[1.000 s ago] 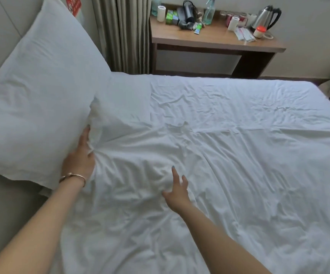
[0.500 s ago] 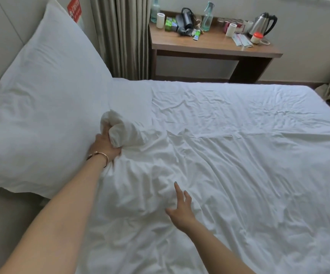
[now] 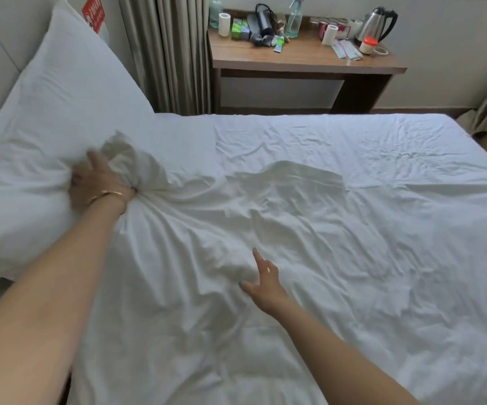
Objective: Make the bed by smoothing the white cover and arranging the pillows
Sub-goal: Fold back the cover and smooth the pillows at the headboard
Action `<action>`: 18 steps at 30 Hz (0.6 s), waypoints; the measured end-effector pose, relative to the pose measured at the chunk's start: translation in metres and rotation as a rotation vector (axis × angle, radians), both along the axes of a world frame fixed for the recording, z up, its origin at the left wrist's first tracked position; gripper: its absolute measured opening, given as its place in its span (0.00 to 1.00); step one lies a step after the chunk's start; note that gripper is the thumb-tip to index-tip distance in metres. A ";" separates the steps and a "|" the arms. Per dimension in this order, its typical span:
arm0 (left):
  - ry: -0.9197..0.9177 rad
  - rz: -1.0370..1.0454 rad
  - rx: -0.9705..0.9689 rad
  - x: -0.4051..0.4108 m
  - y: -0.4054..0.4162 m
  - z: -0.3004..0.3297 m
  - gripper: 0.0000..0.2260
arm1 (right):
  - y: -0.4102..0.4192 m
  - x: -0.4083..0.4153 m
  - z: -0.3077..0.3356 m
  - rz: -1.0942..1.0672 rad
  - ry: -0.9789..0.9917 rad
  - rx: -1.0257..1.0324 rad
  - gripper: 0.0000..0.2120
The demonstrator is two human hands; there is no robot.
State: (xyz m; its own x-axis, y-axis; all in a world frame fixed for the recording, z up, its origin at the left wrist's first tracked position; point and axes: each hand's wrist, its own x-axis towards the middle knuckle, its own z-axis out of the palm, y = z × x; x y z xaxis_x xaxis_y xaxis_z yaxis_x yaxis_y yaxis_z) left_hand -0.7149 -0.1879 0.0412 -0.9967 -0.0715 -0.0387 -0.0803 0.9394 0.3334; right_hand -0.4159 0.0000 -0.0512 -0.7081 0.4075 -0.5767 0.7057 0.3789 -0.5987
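A bunched corner of the white cover (image 3: 309, 229) is being gripped by the left hand (image 3: 96, 182) against the leaning pillow (image 3: 55, 112); the right hand (image 3: 262, 283) is lying open on it. Wrinkles are remaining; smoothing seems barely begun.

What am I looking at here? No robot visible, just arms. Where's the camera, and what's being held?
There is no machine: a person works with bare hands, and the single wide-angle camera sits on their head, looking forward and down, so both arms reach in from the bottom of the picture. The left hand, with a bracelet on its wrist, has a bunched corner of the white cover in its grip, right against the big pillow that leans on the headboard. The right hand is open, fingers spread on or just over the wrinkled cover. Behind the bed stands a wooden desk with a kettle, a spray bottle and small items.
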 end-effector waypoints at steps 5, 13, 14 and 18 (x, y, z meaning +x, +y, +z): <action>0.635 -1.119 -0.444 0.063 0.102 -0.054 0.18 | 0.000 0.028 -0.026 -0.026 -0.073 -0.080 0.35; 0.069 -0.566 -0.704 -0.037 0.049 -0.082 0.38 | 0.018 0.037 -0.054 -0.061 -0.041 -0.084 0.33; 0.032 -0.554 -0.749 -0.042 0.048 -0.085 0.38 | 0.021 0.035 -0.057 -0.083 -0.026 -0.074 0.33; 0.098 -0.609 -0.738 -0.010 0.088 -0.086 0.33 | 0.030 0.035 -0.068 -0.180 -0.029 -0.088 0.34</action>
